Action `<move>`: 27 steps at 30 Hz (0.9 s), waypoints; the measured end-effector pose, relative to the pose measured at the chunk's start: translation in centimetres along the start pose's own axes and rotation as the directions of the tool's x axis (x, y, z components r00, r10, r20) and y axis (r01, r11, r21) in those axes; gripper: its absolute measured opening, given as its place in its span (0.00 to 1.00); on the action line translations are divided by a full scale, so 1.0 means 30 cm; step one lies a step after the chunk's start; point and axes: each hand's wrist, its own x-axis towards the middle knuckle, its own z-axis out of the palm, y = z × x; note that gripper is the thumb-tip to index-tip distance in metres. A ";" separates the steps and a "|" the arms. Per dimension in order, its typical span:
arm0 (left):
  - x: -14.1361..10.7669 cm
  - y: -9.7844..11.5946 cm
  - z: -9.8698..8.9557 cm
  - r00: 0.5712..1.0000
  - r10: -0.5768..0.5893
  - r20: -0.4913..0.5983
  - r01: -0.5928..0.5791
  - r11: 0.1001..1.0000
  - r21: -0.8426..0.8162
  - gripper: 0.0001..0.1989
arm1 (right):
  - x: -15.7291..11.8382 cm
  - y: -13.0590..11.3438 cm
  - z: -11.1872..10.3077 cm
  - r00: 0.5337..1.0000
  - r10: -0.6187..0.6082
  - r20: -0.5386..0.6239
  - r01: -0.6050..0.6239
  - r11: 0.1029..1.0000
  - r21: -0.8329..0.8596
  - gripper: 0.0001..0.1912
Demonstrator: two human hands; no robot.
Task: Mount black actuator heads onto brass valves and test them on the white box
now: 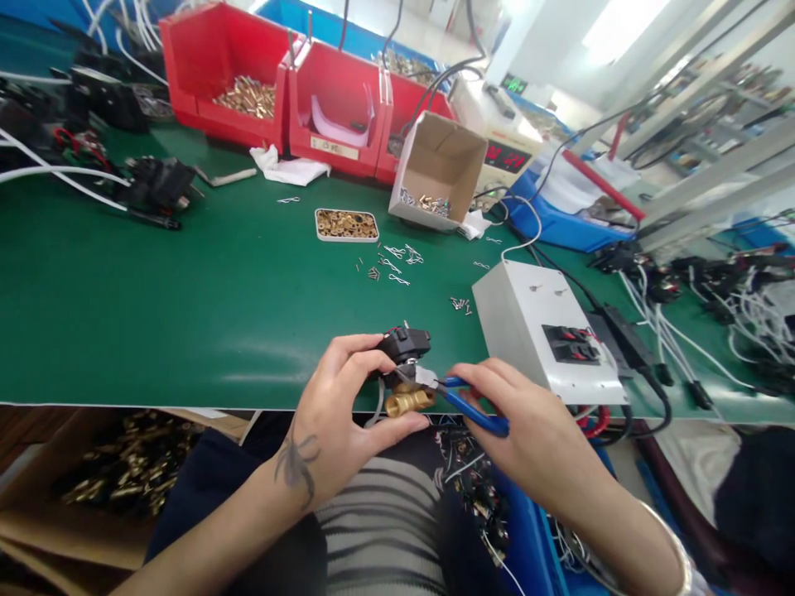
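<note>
At the front edge of the green bench, my left hand (344, 397) is closed around a small motorized valve (407, 341) with a black housing and a brass body (410, 402). Its thumb lies under the brass, and its fingers rest along the black part. In my right hand (513, 406) is a pair of blue-handled pliers (475, 410), gripped by both handles. The pliers' jaws reach the valve between housing and brass, where a pale piece (426, 377) sits; what exactly they pinch is too small to tell.
Behind lie spring clips (398, 280), small screws (460, 305) and a tray of brass parts (346, 224). Red bins (227, 74) and a cardboard box (440, 165) line the back. A grey switch box (546, 331) stands right. Wired units (158, 184) lie left; a blue crate (525, 530) is below.
</note>
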 end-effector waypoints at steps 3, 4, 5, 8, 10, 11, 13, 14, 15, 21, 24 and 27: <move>-0.001 0.007 0.002 1.000 0.015 0.006 -0.015 1.000 0.013 0.19 | 0.005 0.003 -0.025 0.986 0.089 -0.143 -0.087 0.996 0.019 0.09; -0.001 0.009 0.003 1.000 0.018 0.002 -0.018 1.000 0.017 0.19 | 0.005 0.001 -0.033 0.944 0.143 -0.298 -0.143 0.989 0.023 0.08; 0.000 0.011 0.004 1.000 0.020 0.001 -0.020 1.000 0.020 0.19 | 0.005 0.000 -0.037 0.883 0.188 -0.430 -0.194 0.981 0.029 0.08; 0.001 0.015 0.005 1.000 0.012 -0.005 -0.012 1.000 0.020 0.19 | 0.011 0.003 -0.028 0.912 0.142 -0.385 -0.164 0.986 -0.026 0.07; 0.000 0.016 0.007 1.000 -0.005 -0.012 0.005 1.000 0.014 0.19 | 0.017 0.010 -0.019 0.995 0.043 -0.088 -0.048 0.997 -0.055 0.09; -0.001 0.016 0.008 1.000 -0.013 -0.012 0.013 1.000 0.011 0.19 | 0.019 0.013 -0.018 1.000 0.016 0.004 -0.016 0.998 -0.054 0.09; -0.003 0.015 0.010 1.000 -0.018 -0.009 0.018 1.000 0.004 0.19 | 0.017 0.015 -0.021 0.994 0.061 -0.090 -0.064 0.997 -0.034 0.08; -0.004 0.014 0.011 1.000 -0.017 -0.007 0.017 1.000 0.002 0.19 | 0.014 0.015 -0.023 0.966 0.112 -0.234 -0.116 0.993 -0.003 0.08; -0.004 0.014 0.011 1.000 -0.011 -0.007 0.011 1.000 0.003 0.19 | 0.011 0.016 -0.022 0.907 0.169 -0.387 -0.166 0.985 0.041 0.07; -0.008 0.014 0.011 1.000 0.001 -0.017 -0.001 1.000 0.027 0.18 | 0.019 0.030 -0.004 0.999 0.031 -0.029 -0.031 1.000 0.007 0.09; -0.009 0.013 0.011 1.000 0.007 -0.016 -0.007 0.999 0.039 0.18 | 0.022 0.026 -0.012 0.995 0.064 -0.074 -0.064 0.998 0.008 0.10; -0.011 0.012 0.012 1.000 0.019 -0.018 -0.018 0.999 0.042 0.18 | 0.020 0.023 -0.006 0.854 0.201 -0.479 -0.177 0.980 0.094 0.07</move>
